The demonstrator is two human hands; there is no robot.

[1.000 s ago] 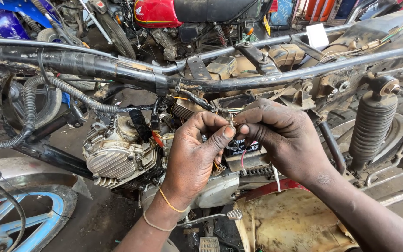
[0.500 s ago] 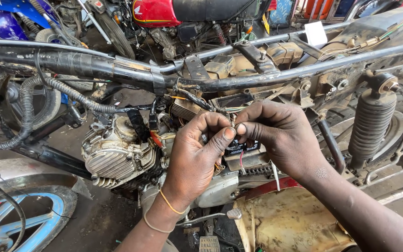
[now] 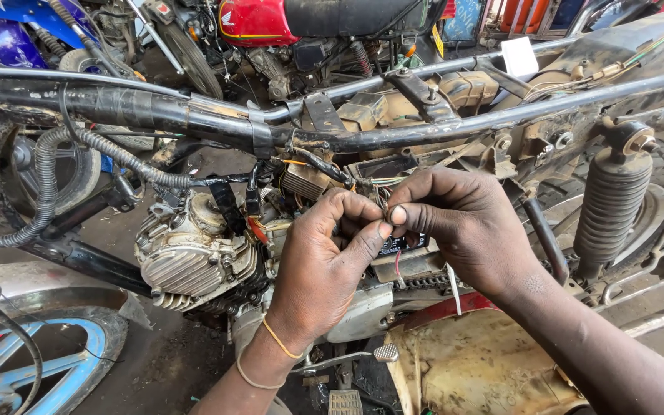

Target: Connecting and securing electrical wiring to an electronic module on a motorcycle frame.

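Observation:
A stripped motorcycle frame [image 3: 194,115] stands side-on in front of me, its engine [image 3: 194,257] bare below the top tube. My left hand [image 3: 328,265] and my right hand [image 3: 466,227] meet just right of the engine, fingertips pinched together on a small bundle of thin wires [image 3: 370,188] coming from the harness under the frame. Both thumbs press against each other. Two thin bands circle my left wrist. What lies between the fingertips is mostly hidden.
A rear shock spring [image 3: 612,207] stands at the right. A ribbed grey hose [image 3: 55,177] loops at the left beside a blue-rimmed wheel [image 3: 36,369]. A red and black motorcycle [image 3: 301,23] is parked behind. A footpeg [image 3: 384,352] sticks out below my hands.
Both hands have stayed pinched on the wires; the fingers shifted only slightly, and the view moved a little closer.

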